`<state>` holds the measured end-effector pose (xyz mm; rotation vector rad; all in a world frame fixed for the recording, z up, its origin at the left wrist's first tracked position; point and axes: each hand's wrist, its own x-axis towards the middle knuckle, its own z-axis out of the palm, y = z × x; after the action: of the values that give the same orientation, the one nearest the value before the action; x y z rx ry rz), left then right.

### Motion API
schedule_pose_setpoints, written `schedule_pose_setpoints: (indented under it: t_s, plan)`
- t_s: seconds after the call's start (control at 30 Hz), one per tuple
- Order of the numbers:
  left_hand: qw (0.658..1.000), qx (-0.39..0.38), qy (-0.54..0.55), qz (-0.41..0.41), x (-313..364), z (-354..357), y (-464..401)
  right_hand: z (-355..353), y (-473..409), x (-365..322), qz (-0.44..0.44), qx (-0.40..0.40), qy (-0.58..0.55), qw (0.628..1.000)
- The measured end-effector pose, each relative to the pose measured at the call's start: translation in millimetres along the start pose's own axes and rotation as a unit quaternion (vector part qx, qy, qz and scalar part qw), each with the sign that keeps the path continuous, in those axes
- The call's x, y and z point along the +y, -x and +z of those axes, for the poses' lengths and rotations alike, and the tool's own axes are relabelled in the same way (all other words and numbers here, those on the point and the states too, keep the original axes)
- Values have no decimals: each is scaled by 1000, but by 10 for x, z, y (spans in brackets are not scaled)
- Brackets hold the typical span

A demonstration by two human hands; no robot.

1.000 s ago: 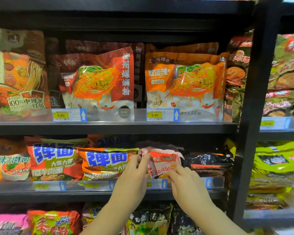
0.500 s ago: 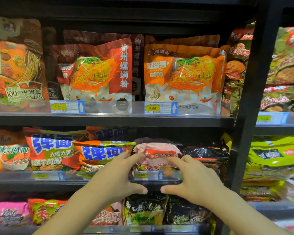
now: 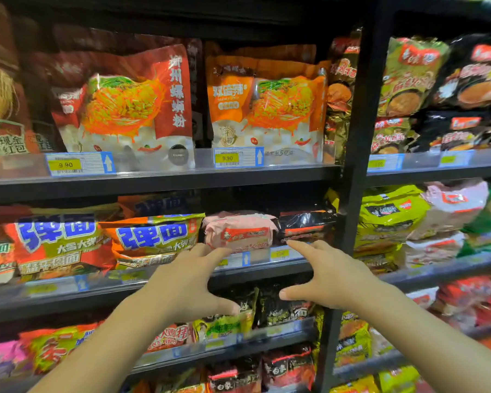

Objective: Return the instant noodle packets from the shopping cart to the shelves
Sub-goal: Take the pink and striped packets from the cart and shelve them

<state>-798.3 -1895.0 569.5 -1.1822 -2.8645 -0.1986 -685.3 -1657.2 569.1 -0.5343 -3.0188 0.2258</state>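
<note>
A pink noodle packet (image 3: 238, 231) lies on the middle shelf (image 3: 261, 268), between an orange-and-green packet (image 3: 153, 236) and a black packet (image 3: 306, 224). My left hand (image 3: 182, 285) hovers just below and in front of it, fingers spread, holding nothing. My right hand (image 3: 329, 276) is to the right of the pink packet, also spread and empty, its fingertips near the shelf's front rail. Neither hand touches the packet. The shopping cart is out of view.
Large red and orange noodle bags (image 3: 267, 106) stand on the upper shelf (image 3: 159, 180). A black upright post (image 3: 357, 137) divides this bay from the right one, which holds green, pink and black packets (image 3: 391, 217). More packets fill the lower shelf (image 3: 227, 344).
Both hands have let go of the pink packet and drawn back from the shelf, spreading apart. The packet stays lying on the middle shelf. The view has moved closer.
</note>
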Motion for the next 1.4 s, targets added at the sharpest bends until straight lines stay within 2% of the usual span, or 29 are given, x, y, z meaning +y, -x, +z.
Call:
schedule_pose_setpoints:
  t_s: [0.23, 0.47, 0.77, 1.0, 1.4]
  plan:
    - [994, 4, 5, 114, 475, 65, -145, -43, 619, 275, 118, 26, -10, 993]
    - [969, -48, 18, 244, 1430, 359, -371, -85, 1481, 989, 251, 25, -3, 968]
    - [942, -59, 1, 331, 3093, 610, -761, -352, 2401, 2238, 387, 17, 7, 922]
    - [922, -65, 10, 381, 4626, 731, -1024, -639, 3039, 3434, 448, 15, 44, 893]
    - [893, -74, 41, 442, 6786, 1082, -1585, -759, 3537, 5409, 523, 46, -2, 851]
